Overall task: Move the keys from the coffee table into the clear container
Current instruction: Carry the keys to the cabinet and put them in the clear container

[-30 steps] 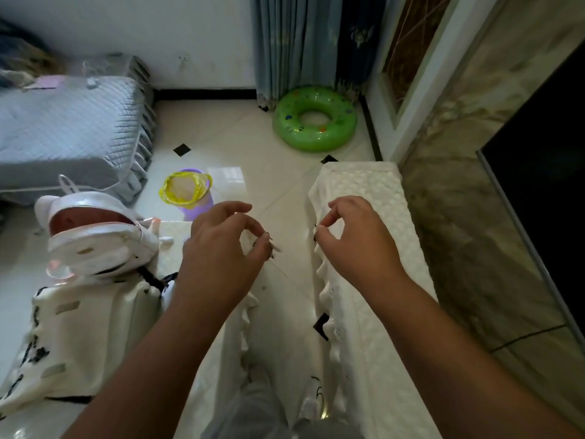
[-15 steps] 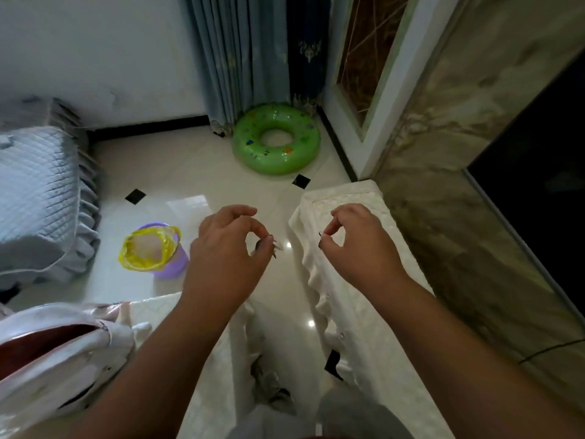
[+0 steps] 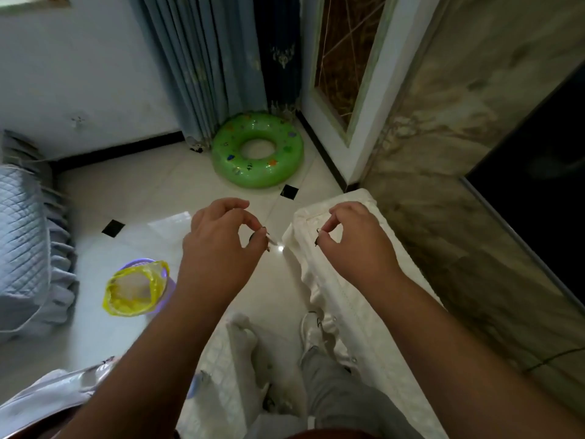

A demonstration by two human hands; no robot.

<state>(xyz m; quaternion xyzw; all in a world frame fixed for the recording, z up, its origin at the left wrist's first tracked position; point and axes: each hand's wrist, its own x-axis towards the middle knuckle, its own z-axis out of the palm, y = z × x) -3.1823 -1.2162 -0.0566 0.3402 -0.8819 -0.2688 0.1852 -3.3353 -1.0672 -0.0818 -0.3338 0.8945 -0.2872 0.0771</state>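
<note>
My left hand (image 3: 218, 245) is raised over the floor, thumb and forefinger pinched on a small metal key (image 3: 269, 241) whose tip sticks out to the right. My right hand (image 3: 357, 245) is level with it, above the end of a white quilted cover (image 3: 354, 299). Its thumb and forefinger pinch together around a tiny dark speck (image 3: 317, 236) that is too small to identify. The two hands are about a hand's width apart and do not touch. No clear container is in view. A white-covered table corner (image 3: 218, 369) lies below my left forearm.
A green swim ring (image 3: 221, 153) lies on the tiled floor by the curtain (image 3: 205, 68). A purple bin with a yellow liner (image 3: 136, 289) stands at the left, beside a grey quilted sofa (image 3: 22, 236). A marble wall and dark screen (image 3: 538, 185) bound the right side. My legs and shoes (image 3: 316, 331) stand between the covers.
The view has swung up and to the right, so the white bag and table slid off the lower left. Both hands kept their pinched pose and spacing.
</note>
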